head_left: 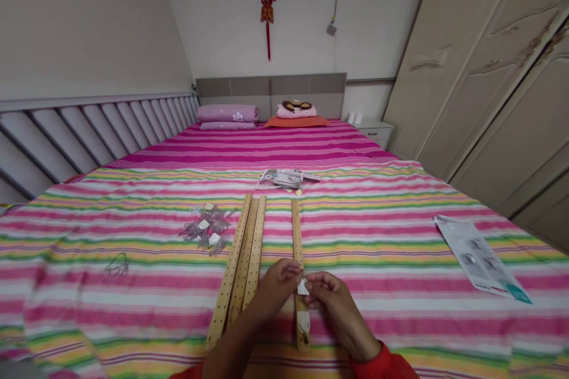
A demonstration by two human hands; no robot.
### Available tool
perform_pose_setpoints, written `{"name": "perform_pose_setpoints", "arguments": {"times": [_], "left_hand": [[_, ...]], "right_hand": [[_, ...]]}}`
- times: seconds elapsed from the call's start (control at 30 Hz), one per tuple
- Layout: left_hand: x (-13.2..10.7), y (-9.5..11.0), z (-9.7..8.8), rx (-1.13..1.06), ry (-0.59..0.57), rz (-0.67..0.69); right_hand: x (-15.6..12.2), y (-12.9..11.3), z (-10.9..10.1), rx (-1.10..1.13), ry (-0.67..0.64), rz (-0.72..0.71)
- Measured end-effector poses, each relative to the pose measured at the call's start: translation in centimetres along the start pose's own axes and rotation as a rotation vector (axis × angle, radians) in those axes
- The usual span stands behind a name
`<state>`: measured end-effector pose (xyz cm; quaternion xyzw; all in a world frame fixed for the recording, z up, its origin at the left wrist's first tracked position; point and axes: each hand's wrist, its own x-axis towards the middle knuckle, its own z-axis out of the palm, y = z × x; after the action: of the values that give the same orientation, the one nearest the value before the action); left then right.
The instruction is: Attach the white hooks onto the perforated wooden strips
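Both hands meet over a single perforated wooden strip lying lengthwise on the striped bedspread. My left hand and my right hand each pinch a small white piece held right above the strip. A similar white piece sits on the strip nearer to me. To the left lie three more perforated wooden strips, side by side and touching.
A pile of small clear packets lies left of the strips, an empty clear bag farther left. Opened packaging lies beyond the strips, a printed sheet at right. Pillows at the headboard, wardrobe along the right.
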<state>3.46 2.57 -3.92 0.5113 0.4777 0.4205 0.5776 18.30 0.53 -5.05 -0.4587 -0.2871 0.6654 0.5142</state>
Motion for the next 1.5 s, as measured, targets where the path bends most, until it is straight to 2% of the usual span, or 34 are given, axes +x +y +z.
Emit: {"name": "perform_pose_setpoints", "arguments": {"times": [0.17, 0.33, 0.53, 0.63, 0.87, 1.0, 1.23, 1.5], "left_hand": [[-0.8, -0.3, 0.0, -0.119, 0.016, -0.092], [-1.3, 0.4, 0.7, -0.163, 0.094, -0.076], [-2.2, -0.7, 1.4, -0.048, 0.237, 0.027], [-2.4, -1.0, 1.6, -0.040, 0.282, 0.035], [-2.8, -0.7, 2.9, -0.056, 0.418, 0.073], [-3.2, -0.5, 2.9, -0.035, 0.373, 0.055], [-2.3, -2.2, 1.2, -0.026, 0.342, 0.008], [-1.9, -3.6, 1.6, -0.009, 0.312, 0.010]], "right_hand": [[-0.1, 0.1, 0.2, -0.032, -0.006, -0.031], [-0.2, -0.4, 0.4, -0.034, -0.029, -0.114], [1.1, -0.3, 0.3, 0.027, 0.040, -0.176], [1.2, -0.3, 0.6, 0.042, 0.052, -0.203], [0.1, 0.5, 1.0, -0.002, 0.091, -0.168], [0.4, 0.2, 0.6, 0.023, 0.099, -0.145], [1.4, -0.1, -0.7, -0.131, -0.061, -0.081], [2.2, -0.2, -0.9, -0.287, -0.159, -0.082]]}}
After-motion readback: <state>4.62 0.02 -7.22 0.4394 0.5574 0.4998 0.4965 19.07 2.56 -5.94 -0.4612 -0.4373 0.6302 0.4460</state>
